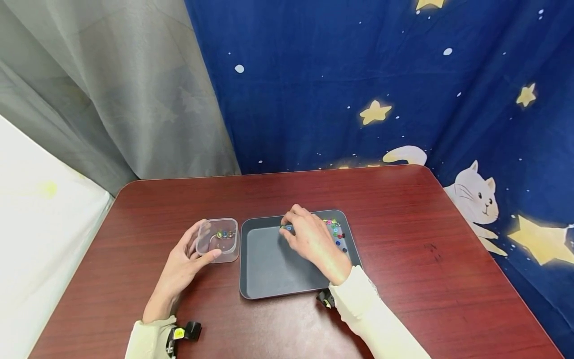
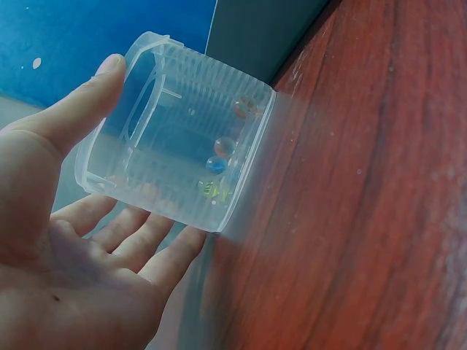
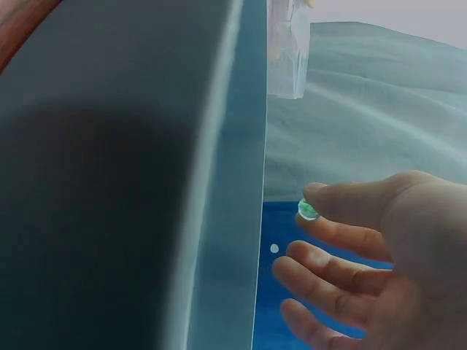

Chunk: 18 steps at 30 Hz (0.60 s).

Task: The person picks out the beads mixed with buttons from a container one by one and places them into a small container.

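Right hand (image 1: 310, 239): pinches round green-clear glass marble (image 3: 308, 210)
Clear square plastic box (image 1: 230, 255): at nine o'clock from marble
Left hand (image 1: 185, 259): grips box

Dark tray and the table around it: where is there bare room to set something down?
Bare: the tray's floor between its left wall and the right hand; the table right of the tray; the table strip between tray and blue curtain. Crowded: the tray's far right part, with marbles; left of the tray, where the left hand holds the clear container.
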### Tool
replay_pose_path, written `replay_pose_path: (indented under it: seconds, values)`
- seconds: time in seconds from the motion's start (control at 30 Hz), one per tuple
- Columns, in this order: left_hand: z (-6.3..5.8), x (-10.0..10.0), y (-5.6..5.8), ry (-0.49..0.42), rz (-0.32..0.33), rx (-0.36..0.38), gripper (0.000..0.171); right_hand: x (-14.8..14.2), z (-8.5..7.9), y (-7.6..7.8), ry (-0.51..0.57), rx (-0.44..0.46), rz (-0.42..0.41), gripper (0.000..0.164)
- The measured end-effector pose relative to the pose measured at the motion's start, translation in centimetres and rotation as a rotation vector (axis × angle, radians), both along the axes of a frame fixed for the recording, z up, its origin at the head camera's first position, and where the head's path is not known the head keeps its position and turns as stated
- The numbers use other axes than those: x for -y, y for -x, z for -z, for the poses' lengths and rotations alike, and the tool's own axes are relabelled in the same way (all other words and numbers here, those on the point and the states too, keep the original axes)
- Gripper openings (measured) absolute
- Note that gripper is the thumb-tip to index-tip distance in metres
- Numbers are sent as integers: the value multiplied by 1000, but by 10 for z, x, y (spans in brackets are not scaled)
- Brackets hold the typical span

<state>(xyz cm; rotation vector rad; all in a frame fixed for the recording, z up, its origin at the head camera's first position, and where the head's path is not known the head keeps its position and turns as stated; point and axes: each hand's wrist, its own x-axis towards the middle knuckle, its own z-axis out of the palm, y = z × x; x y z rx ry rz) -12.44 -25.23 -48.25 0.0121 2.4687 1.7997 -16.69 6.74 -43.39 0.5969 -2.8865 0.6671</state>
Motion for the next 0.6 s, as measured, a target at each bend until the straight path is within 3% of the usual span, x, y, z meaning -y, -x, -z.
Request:
replay_pose_path:
  seconds: [0.6]
  values:
    - [2, 0, 1, -15, 7, -14, 83, 4, -3, -1, 63, -56, -62, 13]
